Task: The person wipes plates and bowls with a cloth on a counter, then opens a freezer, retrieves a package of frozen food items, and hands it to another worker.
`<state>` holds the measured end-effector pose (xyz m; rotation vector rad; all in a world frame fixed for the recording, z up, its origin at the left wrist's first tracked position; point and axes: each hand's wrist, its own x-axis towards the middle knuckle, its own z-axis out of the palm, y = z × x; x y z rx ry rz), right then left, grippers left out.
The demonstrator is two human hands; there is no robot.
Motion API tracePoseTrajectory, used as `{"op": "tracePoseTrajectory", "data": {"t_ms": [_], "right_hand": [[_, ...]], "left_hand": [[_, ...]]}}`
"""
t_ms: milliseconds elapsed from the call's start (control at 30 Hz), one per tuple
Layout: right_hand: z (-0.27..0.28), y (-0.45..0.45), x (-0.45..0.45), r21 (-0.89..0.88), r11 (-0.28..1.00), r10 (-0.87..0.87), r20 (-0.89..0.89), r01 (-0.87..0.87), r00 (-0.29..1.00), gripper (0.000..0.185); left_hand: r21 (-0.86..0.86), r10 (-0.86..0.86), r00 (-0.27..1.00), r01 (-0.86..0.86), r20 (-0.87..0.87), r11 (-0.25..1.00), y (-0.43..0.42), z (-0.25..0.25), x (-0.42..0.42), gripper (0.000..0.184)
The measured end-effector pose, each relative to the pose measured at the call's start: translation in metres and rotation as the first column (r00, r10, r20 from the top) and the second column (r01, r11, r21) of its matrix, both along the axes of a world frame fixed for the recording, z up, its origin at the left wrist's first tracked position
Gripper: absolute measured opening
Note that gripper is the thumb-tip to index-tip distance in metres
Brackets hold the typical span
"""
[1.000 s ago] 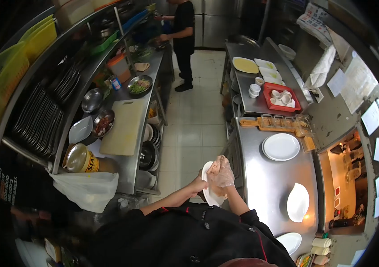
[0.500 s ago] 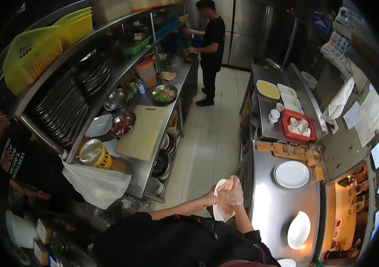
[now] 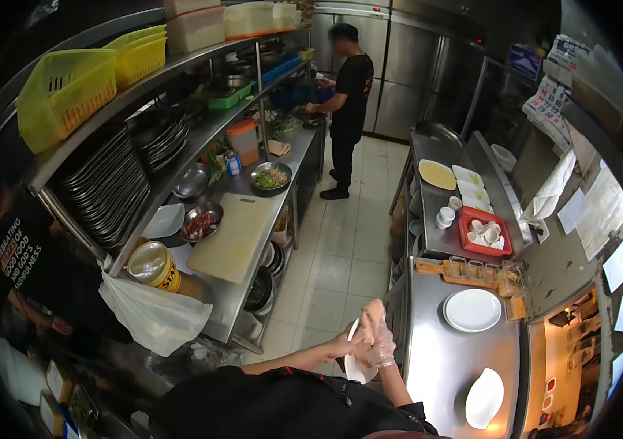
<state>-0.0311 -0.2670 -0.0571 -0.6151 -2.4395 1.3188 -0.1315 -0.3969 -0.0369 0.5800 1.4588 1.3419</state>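
A white dish (image 3: pixel 360 371) is tilted in front of my body, near the bottom centre. My left hand (image 3: pixel 341 344) grips its left edge. My right hand (image 3: pixel 375 338), in a clear plastic glove, is closed over the dish's upper right side. What its fingers hold, if anything, is hidden. Something pale brown shows inside the dish, too unclear to name.
A steel counter at right bears white plates (image 3: pixel 472 310), a curved white dish (image 3: pixel 484 399), a wooden holder (image 3: pixel 465 273) and a red basket (image 3: pixel 485 233). At left are a cutting board (image 3: pixel 232 238) and food bowls. One person (image 3: pixel 348 102) stands at the back, another (image 3: pixel 30 256) at far left.
The view has tilted up and swung left, showing more of the back and left. My left hand keeps its grip on the dish. My right hand's fingers have shifted upward over it.
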Motion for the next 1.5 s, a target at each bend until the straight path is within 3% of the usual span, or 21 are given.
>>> {"op": "tracePoseTrajectory", "data": {"t_ms": [33, 133, 267, 367, 467, 533, 567, 667, 700, 733, 767, 800, 833, 900, 967, 1067, 1167, 1267, 1300, 1367, 1500], "right_hand": [[0.005, 0.000, -0.004, 0.579, 0.795, 0.230, -0.010, -0.182, 0.973, 0.072], [0.041, 0.000, -0.005, 0.857, 0.471, 0.156, 0.152, -0.209, 0.976, 0.077], [0.060, 0.029, -0.031, 0.667, 0.718, 0.254, 0.015, -0.199, 0.967, 0.048], [0.051, 0.034, -0.035, 0.684, 0.708, 0.242, -0.003, -0.174, 0.970, 0.032], [0.048, 0.023, -0.038, 0.526, 0.849, 0.088, -0.241, 0.054, 0.967, 0.023], [0.031, 0.023, -0.045, 0.155, 0.981, -0.062, -0.329, 0.119, 0.942, 0.015], [0.000, 0.030, -0.052, -0.071, 0.987, -0.160, -0.293, 0.146, 0.943, 0.015], [0.011, 0.035, -0.059, 0.236, 0.837, -0.483, -0.107, 0.494, 0.869, 0.049], [0.006, 0.052, -0.062, 0.223, 0.785, -0.590, -0.019, 0.578, 0.807, 0.054], [0.004, 0.074, -0.062, 0.090, 0.760, -0.650, 0.090, 0.644, 0.755, 0.058], [0.003, 0.092, -0.059, -0.131, 0.705, -0.672, 0.190, 0.697, 0.715, 0.064], [0.005, 0.109, -0.055, -0.410, 0.638, -0.642, 0.183, 0.652, 0.744, 0.069], [0.032, 0.098, -0.042, -0.891, 0.439, -0.615, -0.200, 0.120, 0.762, 0.070], [0.039, 0.112, -0.011, -0.935, 0.353, -0.546, -0.242, -0.041, 0.803, 0.072], [0.061, 0.103, 0.012, -0.890, 0.456, -0.486, -0.270, -0.023, 0.831, 0.071], [0.097, 0.084, 0.018, -0.698, 0.715, -0.292, -0.338, -0.030, 0.895, 0.071], [0.128, 0.065, -0.014, -0.108, 0.989, 0.054, -0.368, -0.100, 0.928, 0.072], [0.144, 0.044, -0.049, 0.432, 0.898, 0.211, -0.247, -0.087, 0.946, 0.072], [0.147, 0.040, -0.055, 0.534, 0.843, 0.196, -0.191, -0.065, 0.962, 0.072], [0.153, 0.041, -0.058, 0.691, 0.721, 0.092, -0.019, -0.053, 0.996, 0.071], [0.098, 0.045, -0.070, 0.309, 0.836, -0.403, -0.216, 0.454, 0.889, 0.067]], "left_hand": [[-0.011, -0.054, 0.997, 0.054, 0.050, 0.998, -0.002, 0.007, -0.002, 0.093], [-0.020, -0.155, 0.979, 0.159, 0.131, 0.987, -0.004, 0.025, -0.010, 0.089], [0.055, -0.164, 0.983, 0.160, 0.080, 0.986, 0.003, 0.029, -0.012, 0.085], [0.012, -0.175, 0.981, 0.174, 0.083, 0.985, 0.004, 0.036, -0.010, 0.082], [-0.048, -0.151, 0.984, 0.156, 0.096, 0.987, 0.000, 0.047, -0.002, 0.077], [-0.072, -0.123, 0.989, 0.129, 0.085, 0.989, 0.002, 0.025, -0.003, 0.071], [-0.101, -0.108, 0.990, 0.117, 0.092, 0.988, -0.001, 0.031, -0.001, 0.070], [-0.135, -0.087, 0.993, 0.098, 0.084, 0.986, -0.002, 0.015, -0.002, 0.067], [-0.119, -0.075, 0.995, 0.083, 0.073, 0.989, -0.001, -0.001, -0.003, 0.066], [-0.106, -0.061, 0.995, 0.069, 0.073, 0.992, -0.003, -0.010, 0.002, 0.065], [0.012, -0.044, 0.990, 0.043, 0.133, 0.999, -0.011, 0.018, 0.001, 0.053], [-0.013, -0.027, 0.990, 0.029, 0.136, 0.999, -0.018, 0.047, -0.006, 0.054], [-0.043, -0.015, 0.990, 0.021, 0.142, 0.999, -0.023, 0.062, -0.010, 0.054], [0.053, 0.001, 0.959, -0.017, 0.282, 0.998, -0.025, 0.025, -0.035, 0.045], [0.104, -0.015, 0.914, -0.030, 0.406, 0.994, -0.028, 0.023, -0.059, 0.042], [0.166, 0.017, 0.939, -0.079, 0.343, 0.983, -0.024, 0.057, -0.073, 0.047], [0.226, -0.062, 0.919, -0.030, 0.389, 0.974, -0.018, 0.083, -0.072, 0.051], [0.199, -0.114, 0.956, 0.060, 0.271, 0.978, -0.009, 0.081, -0.063, 0.055], [0.164, -0.069, 0.932, 0.010, 0.355, 0.986, -0.006, 0.091, -0.052, 0.056], [0.208, -0.085, 0.971, 0.038, 0.223, 0.977, -0.003, 0.084, -0.049, 0.062], [0.184, -0.010, 0.992, -0.014, 0.128, 0.983, 0.002, 0.072, -0.041, 0.067]]}}
